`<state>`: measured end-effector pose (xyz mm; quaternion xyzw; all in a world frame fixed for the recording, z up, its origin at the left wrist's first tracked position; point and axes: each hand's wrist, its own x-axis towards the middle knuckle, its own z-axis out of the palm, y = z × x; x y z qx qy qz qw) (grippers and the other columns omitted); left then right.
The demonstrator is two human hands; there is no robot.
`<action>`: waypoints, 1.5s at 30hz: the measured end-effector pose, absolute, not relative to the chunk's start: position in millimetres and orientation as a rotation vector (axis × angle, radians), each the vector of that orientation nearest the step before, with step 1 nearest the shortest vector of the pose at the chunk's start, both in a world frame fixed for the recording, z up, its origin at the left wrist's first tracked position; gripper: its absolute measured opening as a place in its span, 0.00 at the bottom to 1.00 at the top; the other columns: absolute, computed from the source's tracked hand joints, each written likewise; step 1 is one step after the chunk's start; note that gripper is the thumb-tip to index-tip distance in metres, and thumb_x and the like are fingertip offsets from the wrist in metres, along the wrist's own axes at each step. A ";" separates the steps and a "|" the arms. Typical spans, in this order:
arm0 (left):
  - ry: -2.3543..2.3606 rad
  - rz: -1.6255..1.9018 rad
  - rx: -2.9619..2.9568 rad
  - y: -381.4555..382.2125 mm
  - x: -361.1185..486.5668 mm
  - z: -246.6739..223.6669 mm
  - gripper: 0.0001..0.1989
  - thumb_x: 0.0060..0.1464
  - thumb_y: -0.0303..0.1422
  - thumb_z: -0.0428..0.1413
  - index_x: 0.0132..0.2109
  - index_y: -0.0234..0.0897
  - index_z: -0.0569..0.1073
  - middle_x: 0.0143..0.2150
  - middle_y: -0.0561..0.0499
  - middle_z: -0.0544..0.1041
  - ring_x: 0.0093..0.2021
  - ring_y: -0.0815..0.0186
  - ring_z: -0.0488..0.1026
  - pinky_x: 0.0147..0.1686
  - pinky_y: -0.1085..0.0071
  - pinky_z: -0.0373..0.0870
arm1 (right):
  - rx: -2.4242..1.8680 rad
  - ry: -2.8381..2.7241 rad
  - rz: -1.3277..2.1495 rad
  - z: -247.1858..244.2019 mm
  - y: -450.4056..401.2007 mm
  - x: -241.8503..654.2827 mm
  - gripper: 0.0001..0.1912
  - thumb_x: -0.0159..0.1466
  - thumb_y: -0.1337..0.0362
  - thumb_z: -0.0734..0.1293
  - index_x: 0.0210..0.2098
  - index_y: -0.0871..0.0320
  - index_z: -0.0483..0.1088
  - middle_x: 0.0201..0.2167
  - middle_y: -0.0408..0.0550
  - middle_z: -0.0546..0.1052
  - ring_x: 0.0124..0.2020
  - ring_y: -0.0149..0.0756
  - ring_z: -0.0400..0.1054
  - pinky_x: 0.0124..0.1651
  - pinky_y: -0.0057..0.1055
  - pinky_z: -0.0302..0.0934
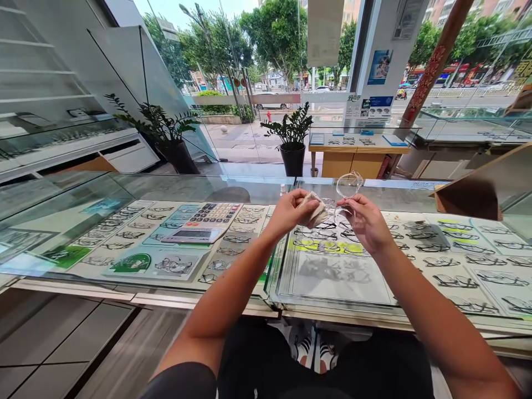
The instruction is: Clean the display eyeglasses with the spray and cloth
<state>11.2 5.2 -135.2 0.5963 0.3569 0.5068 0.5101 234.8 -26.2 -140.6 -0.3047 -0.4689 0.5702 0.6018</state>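
We have open air above the glass counter [189,189], in from its front edge, where our right hand [369,221] pinches the glasses [348,185] and our left hand [291,213], just beside, grips a pale cloth [315,213]; rows of spectacles [455,281] lie under its top (potted plants [291,130] stand beyond), and the glasses look round, thin-rimmed and transparent

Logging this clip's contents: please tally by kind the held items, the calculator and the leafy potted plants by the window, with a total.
Cloth in left hand: 1
Glasses in right hand: 1
Calculator: 1
Potted plants: 2 (left plant, centre plant)
Total: 5
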 end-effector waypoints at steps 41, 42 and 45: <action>0.661 1.050 1.259 -9.0 36.0 -147.5 0.29 0.50 0.55 0.72 0.42 0.35 0.74 0.30 0.55 0.74 0.27 0.74 0.68 0.27 0.77 0.60 | -0.635 -0.973 1.440 -142.3 -29.9 223.5 0.15 0.55 0.54 0.84 0.34 0.52 0.79 0.38 0.43 0.85 0.39 0.32 0.75 0.42 0.28 0.69; 0.667 1.059 1.233 -9.4 36.4 -147.7 0.30 0.51 0.57 0.71 0.42 0.35 0.74 0.31 0.55 0.75 0.27 0.74 0.68 0.27 0.77 0.61 | -0.631 -0.961 1.434 -142.2 -30.1 223.2 0.15 0.55 0.54 0.84 0.34 0.52 0.79 0.39 0.42 0.85 0.39 0.32 0.75 0.42 0.27 0.69; 0.659 1.092 1.183 -11.4 38.6 -148.3 0.28 0.50 0.54 0.72 0.41 0.34 0.76 0.33 0.54 0.75 0.29 0.74 0.70 0.28 0.77 0.63 | -0.624 -0.939 1.429 -141.8 -31.4 222.1 0.16 0.55 0.55 0.84 0.34 0.52 0.79 0.39 0.42 0.85 0.37 0.31 0.74 0.41 0.27 0.69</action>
